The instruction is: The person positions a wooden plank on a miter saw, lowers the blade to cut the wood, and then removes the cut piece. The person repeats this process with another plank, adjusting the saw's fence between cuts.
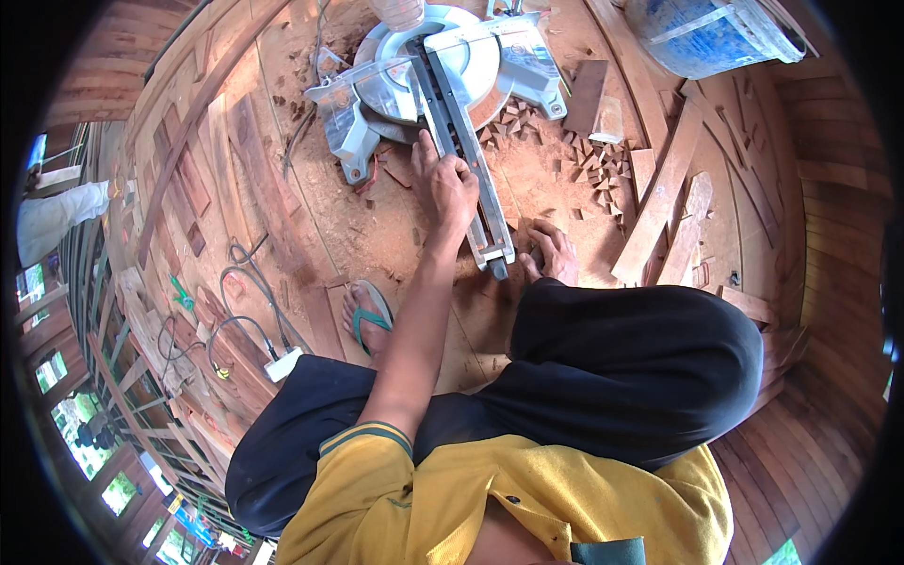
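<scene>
My left hand (444,188) lies against the left edge of a long metal slotted bar (485,221) on a silver mitre saw (459,80). One finger points along the bar while the others curl in; anything between them is hidden. Low by the floor, my right hand (553,252) has its fingers bent, close to the bar's near end. My right knee hides that wrist and arm, and I cannot make out what the fingers hold. Several small wooden offcuts (598,169) are scattered to the right of the saw.
Sawdust covers the wooden floor around the saw. Long planks (659,193) lie at the right, with more boards at the left. A blue bucket (702,38) stands far right. A white power strip (283,364) with cables sits near my left knee. Another person's sleeve (61,221) shows far left.
</scene>
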`<control>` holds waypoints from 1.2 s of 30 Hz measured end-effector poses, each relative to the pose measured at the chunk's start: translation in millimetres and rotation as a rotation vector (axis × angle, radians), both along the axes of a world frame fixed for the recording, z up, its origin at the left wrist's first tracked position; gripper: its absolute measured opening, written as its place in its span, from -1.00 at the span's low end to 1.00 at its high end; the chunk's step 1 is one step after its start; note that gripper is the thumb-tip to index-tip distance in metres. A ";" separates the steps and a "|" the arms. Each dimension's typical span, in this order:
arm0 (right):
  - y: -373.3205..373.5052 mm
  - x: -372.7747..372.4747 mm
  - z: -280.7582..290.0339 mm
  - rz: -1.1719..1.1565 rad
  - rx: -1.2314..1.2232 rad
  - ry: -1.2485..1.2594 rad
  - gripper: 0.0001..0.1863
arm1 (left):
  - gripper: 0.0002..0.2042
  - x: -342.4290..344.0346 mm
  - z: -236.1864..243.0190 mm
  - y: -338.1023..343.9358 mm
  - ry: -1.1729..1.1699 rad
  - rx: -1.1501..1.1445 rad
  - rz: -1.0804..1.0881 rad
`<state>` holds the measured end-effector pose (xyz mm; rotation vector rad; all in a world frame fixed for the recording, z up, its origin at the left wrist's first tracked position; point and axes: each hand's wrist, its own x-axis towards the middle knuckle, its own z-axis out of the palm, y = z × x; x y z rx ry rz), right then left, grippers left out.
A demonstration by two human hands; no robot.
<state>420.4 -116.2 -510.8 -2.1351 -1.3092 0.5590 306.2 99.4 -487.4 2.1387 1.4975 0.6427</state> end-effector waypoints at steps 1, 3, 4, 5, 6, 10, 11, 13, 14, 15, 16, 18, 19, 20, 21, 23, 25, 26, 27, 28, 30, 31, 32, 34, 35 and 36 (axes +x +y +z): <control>0.2 0.1 0.0 0.000 -0.001 -0.001 -0.45 | -0.98 -1.7 -0.7 2.3 -0.006 0.018 -0.021; 0.4 0.1 0.2 0.001 -0.002 -0.003 -0.45 | -0.98 -5.5 -2.1 6.2 -0.006 0.056 -0.060; 0.8 0.3 0.3 0.002 0.000 -0.004 -0.45 | -0.98 -7.3 -2.9 8.0 -0.026 0.076 -0.090; 1.0 0.1 0.4 -0.002 -0.020 0.003 -0.45 | -0.98 -9.1 -3.6 9.1 -0.035 0.098 -0.115; 1.0 -0.1 0.6 0.005 -0.001 -0.004 -0.45 | -0.98 -11.2 -4.2 10.0 -0.030 0.116 -0.137; 0.5 -0.1 0.5 0.003 -0.007 -0.003 -0.45 | -0.97 -20.2 -5.4 12.0 -0.069 0.155 -0.176; 0.6 0.3 0.3 -0.001 -0.021 0.004 -0.45 | -0.97 -23.2 -5.0 12.0 -0.075 0.169 -0.201; 0.4 0.5 0.3 0.006 0.002 0.000 -0.45 | -0.95 -27.4 -3.8 11.6 -0.082 0.187 -0.229; 0.4 0.5 0.3 0.008 0.002 0.006 -0.45 | -0.94 -29.1 -2.8 11.4 -0.082 0.192 -0.231; 0.5 0.3 0.4 0.010 0.004 0.006 -0.45 | -0.92 -30.0 -1.7 11.8 -0.083 0.197 -0.232; 0.5 0.4 0.4 0.011 0.000 0.006 -0.45 | -0.90 -30.3 -0.6 11.6 -0.086 0.203 -0.224; 0.3 0.6 0.6 0.010 -0.003 0.007 -0.44 | -0.83 -29.0 1.3 11.1 -0.093 0.214 -0.209; 0.6 0.6 0.5 0.010 -0.002 0.008 -0.44 | -0.81 -27.6 2.2 10.0 -0.074 0.215 -0.221; 0.7 0.6 0.4 0.007 -0.009 0.012 -0.44 | -0.80 -25.8 3.0 8.4 -0.055 0.216 -0.232; 1.0 0.7 0.2 0.010 0.001 0.006 -0.44 | -0.78 -24.1 3.8 6.0 -0.037 0.226 -0.245; 0.9 0.7 0.0 0.005 -0.017 0.008 -0.44 | -0.73 -20.9 5.2 0.6 0.056 0.232 -0.239; 0.9 0.4 -0.3 0.007 0.007 -0.002 -0.44 | -0.73 -18.2 6.4 -4.2 0.117 0.207 -0.213; 0.9 0.3 -0.3 -0.001 -0.008 0.003 -0.45 | -0.74 -17.1 6.9 -5.8 0.102 0.227 -0.207; 0.9 0.0 -0.3 0.002 0.011 -0.002 -0.45 | -0.75 -16.4 7.3 -7.1 0.105 0.213 -0.197; 1.1 -0.2 -0.2 0.000 0.013 -0.002 -0.45 | -0.76 -15.7 7.7 -7.5 0.115 0.183 -0.187; 1.1 -0.7 0.6 -0.002 0.011 -0.004 -0.44 | -0.79 -14.4 8.2 -7.2 0.159 0.173 -0.208; 1.0 -0.7 1.1 -0.001 0.008 -0.006 -0.44 | -0.81 -13.8 8.3 -6.7 0.172 0.188 -0.214; 1.2 -0.9 1.6 -0.004 -0.001 -0.007 -0.44 | -0.83 -12.9 8.4 -6.3 0.174 0.161 -0.209; 1.5 -1.3 2.5 -0.002 0.016 -0.008 -0.45 | -0.87 -10.6 8.7 -5.8 0.157 0.160 -0.201; 1.5 -1.5 2.8 -0.008 0.014 -0.009 -0.45 | -0.88 -9.3 8.7 -5.6 0.159 0.169 -0.178; 1.5 -1.8 2.7 -0.009 0.021 -0.007 -0.45 | -0.90 -7.9 8.7 -5.8 0.162 0.171 -0.159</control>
